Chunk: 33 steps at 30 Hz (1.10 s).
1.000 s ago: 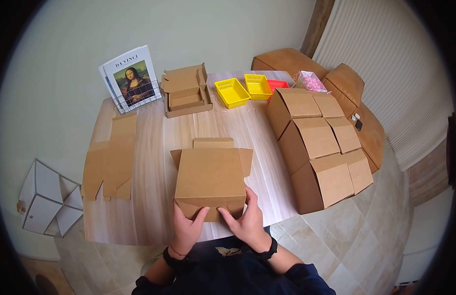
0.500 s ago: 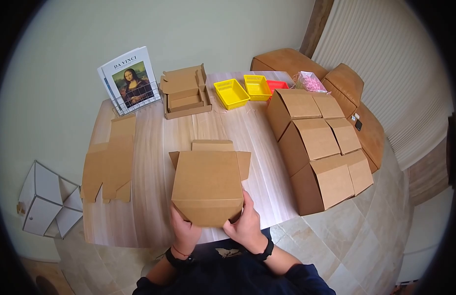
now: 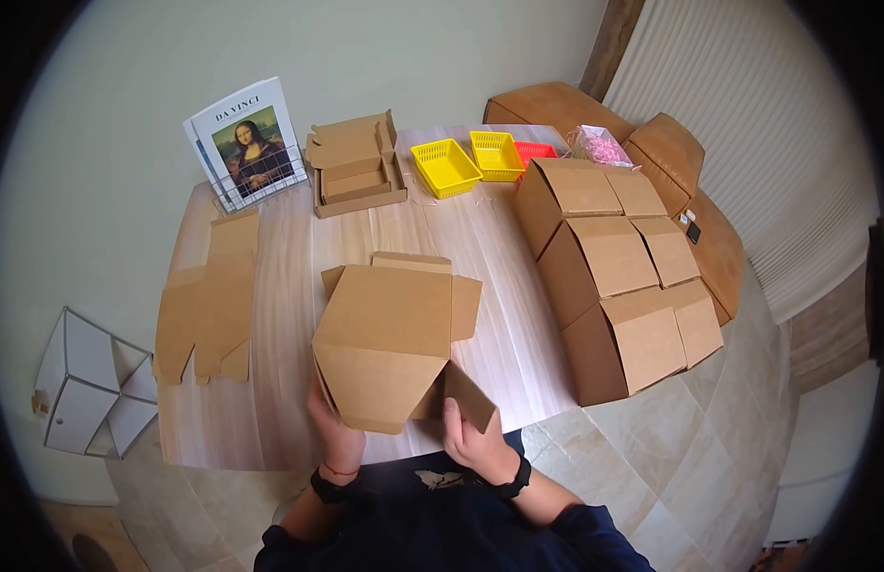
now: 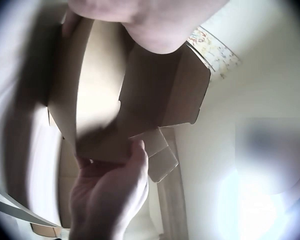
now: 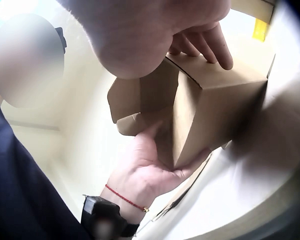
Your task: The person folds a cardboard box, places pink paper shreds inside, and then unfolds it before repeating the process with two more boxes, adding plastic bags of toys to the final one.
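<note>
A partly folded cardboard box (image 3: 385,305) is over the near part of the table, its long tapered lid flap (image 3: 380,381) pointing toward the person. My left hand (image 3: 337,434) grips the box's left side, mostly hidden under the flap in the head view. In the right wrist view, the left thumb lies inside the opening, with the fingers outside the wall. My right hand (image 3: 475,448) holds the near right corner, thumb against a small side flap (image 3: 469,396) that sticks out. The left wrist view shows the box's open inside (image 4: 150,75).
Several closed cardboard boxes (image 3: 609,257) stand in rows at the right. A flat cardboard sheet (image 3: 208,305) lies left. Along the back are a wire rack (image 3: 261,186) with a Da Vinci book, an open shallow box (image 3: 361,195), yellow baskets (image 3: 447,170) and a red one (image 3: 534,153).
The box has turned slightly and shifted left. Its near flap has lifted outward, and the right side flap now sticks out by the right thumb. The left hand has moved further under the box's left side.
</note>
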Motion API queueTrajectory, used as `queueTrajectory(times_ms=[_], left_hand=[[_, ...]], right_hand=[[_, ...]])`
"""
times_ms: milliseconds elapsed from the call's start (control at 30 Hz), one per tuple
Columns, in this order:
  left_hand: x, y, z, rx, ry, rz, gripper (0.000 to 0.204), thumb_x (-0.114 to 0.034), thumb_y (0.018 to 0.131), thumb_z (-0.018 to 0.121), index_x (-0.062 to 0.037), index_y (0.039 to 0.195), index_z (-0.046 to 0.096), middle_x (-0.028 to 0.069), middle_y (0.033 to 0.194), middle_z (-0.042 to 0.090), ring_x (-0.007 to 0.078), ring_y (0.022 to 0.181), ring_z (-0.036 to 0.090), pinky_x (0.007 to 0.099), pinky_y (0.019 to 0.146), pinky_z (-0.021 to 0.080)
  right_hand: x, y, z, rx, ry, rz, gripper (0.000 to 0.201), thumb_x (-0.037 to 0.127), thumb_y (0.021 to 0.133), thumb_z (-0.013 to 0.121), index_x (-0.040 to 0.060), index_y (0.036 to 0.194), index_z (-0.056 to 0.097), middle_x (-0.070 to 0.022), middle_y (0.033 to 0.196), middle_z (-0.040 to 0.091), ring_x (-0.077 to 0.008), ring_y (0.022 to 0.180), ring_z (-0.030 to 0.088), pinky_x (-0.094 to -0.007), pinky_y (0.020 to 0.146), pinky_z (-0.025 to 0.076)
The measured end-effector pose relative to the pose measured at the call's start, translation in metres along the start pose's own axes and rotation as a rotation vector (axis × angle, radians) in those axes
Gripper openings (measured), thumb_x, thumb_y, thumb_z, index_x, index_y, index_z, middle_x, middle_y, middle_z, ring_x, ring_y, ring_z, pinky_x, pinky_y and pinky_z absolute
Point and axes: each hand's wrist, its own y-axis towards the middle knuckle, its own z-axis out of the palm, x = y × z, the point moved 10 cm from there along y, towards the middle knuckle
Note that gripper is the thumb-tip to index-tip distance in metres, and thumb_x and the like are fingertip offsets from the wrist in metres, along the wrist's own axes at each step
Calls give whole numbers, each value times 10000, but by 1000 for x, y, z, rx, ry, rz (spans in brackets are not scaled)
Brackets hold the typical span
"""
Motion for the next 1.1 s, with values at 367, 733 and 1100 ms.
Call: queueTrajectory(times_ms=[367,733,1100], left_hand=[[72,-16,3,131,-726,-432,474,-326,1125,506,-96,1537,467,85,1507,557,275,1346,583,447,1070,553],[76,-16,8,144,-606,-470,463,-300,1110,546,-106,1525,480,69,1478,581,249,1310,605,422,1035,565],[111,-14,-14,92,-544,-520,446,-316,1073,610,-126,1468,528,49,1400,633,234,1237,643,447,956,584]], right_hand=[[38,-8,7,-29,-326,-373,592,-62,836,723,-80,1412,585,-310,1450,593,-395,1078,750,-377,868,630],[39,-5,-2,-43,-365,-351,565,-41,811,746,-96,1358,619,-309,1404,627,-370,997,770,-368,820,642],[61,-4,-2,-21,-406,-413,570,-22,759,757,-113,1311,646,-325,1384,632,-379,1051,762,-371,855,642]])
